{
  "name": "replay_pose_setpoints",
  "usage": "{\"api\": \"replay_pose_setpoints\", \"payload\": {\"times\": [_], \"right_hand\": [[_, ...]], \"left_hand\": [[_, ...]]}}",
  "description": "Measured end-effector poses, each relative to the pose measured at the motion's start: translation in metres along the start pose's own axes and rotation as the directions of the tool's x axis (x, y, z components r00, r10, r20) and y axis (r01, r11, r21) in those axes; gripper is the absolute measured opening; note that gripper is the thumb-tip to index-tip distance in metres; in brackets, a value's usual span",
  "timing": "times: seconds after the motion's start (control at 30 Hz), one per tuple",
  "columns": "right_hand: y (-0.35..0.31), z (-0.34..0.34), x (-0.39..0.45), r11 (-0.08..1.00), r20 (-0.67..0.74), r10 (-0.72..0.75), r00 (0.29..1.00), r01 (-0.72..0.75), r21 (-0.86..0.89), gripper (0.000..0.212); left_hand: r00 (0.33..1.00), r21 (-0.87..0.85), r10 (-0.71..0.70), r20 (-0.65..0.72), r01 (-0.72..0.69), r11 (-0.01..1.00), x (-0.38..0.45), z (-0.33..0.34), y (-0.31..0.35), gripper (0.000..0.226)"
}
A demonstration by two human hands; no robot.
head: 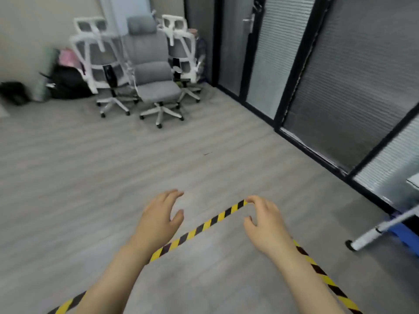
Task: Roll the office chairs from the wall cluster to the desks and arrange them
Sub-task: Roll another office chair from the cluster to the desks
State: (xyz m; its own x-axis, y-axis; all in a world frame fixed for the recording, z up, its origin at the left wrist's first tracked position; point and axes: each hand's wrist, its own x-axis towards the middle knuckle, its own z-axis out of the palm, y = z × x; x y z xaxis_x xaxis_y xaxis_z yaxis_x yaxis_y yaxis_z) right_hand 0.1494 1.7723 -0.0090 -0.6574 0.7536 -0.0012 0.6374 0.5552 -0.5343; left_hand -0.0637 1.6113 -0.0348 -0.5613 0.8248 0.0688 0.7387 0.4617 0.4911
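Three chairs stand clustered in the far corner against the wall: grey chair [154, 71] in front, two white mesh chairs [99, 64] [183, 55] behind it. My left hand [158, 220] and right hand [265, 225] hang forward, fingers loosely spread, holding nothing, I judge readied for a chair back. Hazard tape [204, 225] crosses the floor beneath them. No bench visible; no legible writing.

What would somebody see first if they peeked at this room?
Probably the two bare hands, left hand and right hand, stretched out open low in the middle, holding nothing. Under them, yellow-and-black striped tape makes a corner on the grey floor. Far back by the wall, a grey padded chair stands in front of two white mesh chairs.
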Motion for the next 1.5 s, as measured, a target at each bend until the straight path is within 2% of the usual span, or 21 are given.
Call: {"api": "replay_pose_setpoints", "payload": {"times": [0.1,0.3,0.5,0.63,0.87,1.0,1.1,1.2,1.3,1.5], "right_hand": [[-0.045,0.025,0.065,0.997,0.061,-0.076,0.995,0.075,0.016,0.041],[-0.114,0.074,0.200,0.980,0.145,-0.198,0.969,0.198,0.016,0.041],[-0.187,0.123,0.364,0.950,0.263,-0.308,0.914,0.312,0.027,0.042],[-0.252,0.148,0.469,0.905,0.286,-0.415,0.864,0.425,0.029,0.043],[-0.340,0.202,0.617,0.871,0.321,-0.472,0.821,0.490,0.028,0.042],[-0.394,0.245,0.707,0.873,0.317,-0.471,0.823,0.486,0.035,0.042],[-0.444,0.276,0.778,0.876,0.293,-0.472,0.832,0.480,0.049,0.042],[-0.493,0.304,0.846,0.882,0.279,-0.466,0.840,0.468,0.064,0.043],[-0.535,0.326,0.908,0.890,0.266,-0.454,0.850,0.448,0.086,0.043],[-0.583,0.366,1.032,0.899,0.272,-0.434,0.859,0.433,0.067,0.043]], "left_hand": [[0.994,-0.006,-0.092,-0.053,0.092,0.996,0.029,-0.024,-0.052,0.045],[0.970,0.008,-0.218,-0.109,0.220,0.975,0.105,-0.052,-0.142,0.048],[0.913,-0.039,-0.341,-0.224,0.341,0.939,0.225,-0.085,-0.222,0.045],[0.873,-0.049,-0.390,-0.292,0.393,0.918,0.306,-0.121,-0.272,0.045],[0.827,-0.074,-0.474,-0.302,0.475,0.877,0.422,-0.165,-0.371,0.049],[0.827,-0.070,-0.454,-0.330,0.458,0.886,0.502,-0.198,-0.445,0.063],[0.836,-0.050,-0.444,-0.322,0.454,0.890,0.567,-0.233,-0.507,0.052],[0.850,-0.024,-0.425,-0.311,0.440,0.898,0.633,-0.270,-0.563,0.059],[0.864,0.006,-0.410,-0.292,0.431,0.902,0.697,-0.300,-0.610,0.049],[0.881,-0.012,-0.387,-0.273,0.399,0.917,0.818,-0.326,-0.685,0.068]]}}
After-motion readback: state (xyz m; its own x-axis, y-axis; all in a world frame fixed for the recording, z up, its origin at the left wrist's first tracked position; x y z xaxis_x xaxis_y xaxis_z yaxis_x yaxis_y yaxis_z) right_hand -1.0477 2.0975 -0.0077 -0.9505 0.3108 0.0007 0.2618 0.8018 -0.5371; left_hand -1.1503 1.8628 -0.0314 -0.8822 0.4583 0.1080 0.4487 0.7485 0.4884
